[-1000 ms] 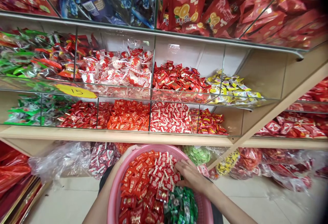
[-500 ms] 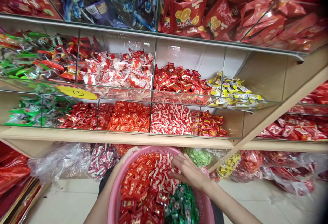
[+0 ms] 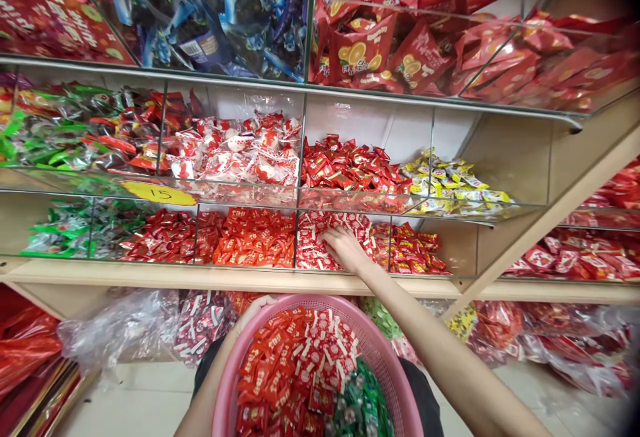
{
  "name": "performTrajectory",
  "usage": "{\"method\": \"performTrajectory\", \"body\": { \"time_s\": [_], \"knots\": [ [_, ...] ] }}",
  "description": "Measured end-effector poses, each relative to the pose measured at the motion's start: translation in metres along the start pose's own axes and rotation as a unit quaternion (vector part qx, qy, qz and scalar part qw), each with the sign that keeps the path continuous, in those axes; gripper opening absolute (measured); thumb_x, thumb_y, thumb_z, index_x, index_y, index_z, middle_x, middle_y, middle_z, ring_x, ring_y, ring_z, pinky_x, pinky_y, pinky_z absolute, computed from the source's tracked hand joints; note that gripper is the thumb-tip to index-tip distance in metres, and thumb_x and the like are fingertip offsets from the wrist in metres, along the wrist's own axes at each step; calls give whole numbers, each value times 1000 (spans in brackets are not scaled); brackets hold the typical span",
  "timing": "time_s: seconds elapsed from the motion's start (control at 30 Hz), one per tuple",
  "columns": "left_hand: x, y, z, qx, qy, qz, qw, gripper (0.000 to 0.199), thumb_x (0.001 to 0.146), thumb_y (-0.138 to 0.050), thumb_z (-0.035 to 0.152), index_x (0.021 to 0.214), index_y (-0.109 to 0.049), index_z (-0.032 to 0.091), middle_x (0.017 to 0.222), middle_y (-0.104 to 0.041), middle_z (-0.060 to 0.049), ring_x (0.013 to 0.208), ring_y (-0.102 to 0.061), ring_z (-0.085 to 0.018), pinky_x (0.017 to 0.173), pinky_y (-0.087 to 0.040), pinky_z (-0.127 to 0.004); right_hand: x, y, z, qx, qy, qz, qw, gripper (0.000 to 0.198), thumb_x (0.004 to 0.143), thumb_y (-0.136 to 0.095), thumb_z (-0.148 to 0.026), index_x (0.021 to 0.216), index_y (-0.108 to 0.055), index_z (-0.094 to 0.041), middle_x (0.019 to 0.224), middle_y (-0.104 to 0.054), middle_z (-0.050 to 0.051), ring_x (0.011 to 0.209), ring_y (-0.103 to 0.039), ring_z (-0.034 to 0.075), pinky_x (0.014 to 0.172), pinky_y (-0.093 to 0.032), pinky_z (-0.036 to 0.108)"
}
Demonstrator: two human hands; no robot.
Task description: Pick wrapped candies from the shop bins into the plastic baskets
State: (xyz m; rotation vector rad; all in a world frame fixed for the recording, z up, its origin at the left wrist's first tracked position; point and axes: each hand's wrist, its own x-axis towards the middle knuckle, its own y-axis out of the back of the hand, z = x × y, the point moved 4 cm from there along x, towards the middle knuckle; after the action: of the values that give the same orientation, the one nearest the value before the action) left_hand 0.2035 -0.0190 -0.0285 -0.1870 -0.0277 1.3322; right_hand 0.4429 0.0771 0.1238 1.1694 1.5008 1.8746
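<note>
A pink plastic basket (image 3: 231, 364) sits low in front of me. My left hand (image 3: 254, 312) grips its far left rim, with most of the fingers hidden behind the wall. Inside lie orange-red wrapped candies (image 3: 273, 350), red-and-white wrapped candies (image 3: 327, 350), dark red candies (image 3: 295, 414) and green candies (image 3: 364, 400). My right hand (image 3: 345, 248) reaches over the lowest shelf's glass front into a compartment of red-and-white candies (image 3: 313, 230). Its fingers are spread and bent down onto the candies, and no candy shows in them.
Glass-fronted shelves hold blue packets (image 3: 210, 30), orange-print red packets (image 3: 365, 50) and yellow candies (image 3: 445, 180). A yellow price tag (image 3: 159, 192) reads 15. The wooden shelf edge (image 3: 150, 276) runs above the basket. Clear bags of candy (image 3: 200, 324) lie underneath.
My right hand has moved up and forward from above the basket into the shelf compartment of red-and-white candies. My left hand still holds the basket rim. The view has tilted slightly.
</note>
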Motion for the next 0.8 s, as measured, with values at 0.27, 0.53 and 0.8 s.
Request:
{"method": "performTrajectory", "body": {
  "time_s": [0.27, 0.53, 0.8],
  "knots": [
    [32, 4, -13, -32, 80, -34, 996, 35, 81, -50, 37, 108, -56, 16, 103, -61, -7, 89, -58, -19, 79, -46, -36, 8, -12, 1, -42, -3, -31, 999, 25, 84, -42, -13, 104, -54, -18, 107, -56, 9, 101, -42, 22, 83, -29, 35],
    [56, 0, -18, -49, 142, -67, 986, 33, 72, -52, 30, 99, -64, 15, 80, -67, -7, 77, -61, -28, 67, -47, -36, 11, -9, 0, -94, -8, -61, 994, 22, 82, -47, -18, 100, -59, -17, 103, -55, 12, 102, -42, 25, 84, -31, 37],
    [27, 7, -14, -34, 78, -27, 996, 34, 82, -50, 36, 109, -55, 16, 109, -58, -7, 95, -55, -19, 82, -45, -37, 9, 15, 9, -71, -32, -76, 994, 20, 78, -58, -25, 97, -59, -19, 104, -58, 11, 106, -45, 25, 84, -33, 34]
  ]
}}
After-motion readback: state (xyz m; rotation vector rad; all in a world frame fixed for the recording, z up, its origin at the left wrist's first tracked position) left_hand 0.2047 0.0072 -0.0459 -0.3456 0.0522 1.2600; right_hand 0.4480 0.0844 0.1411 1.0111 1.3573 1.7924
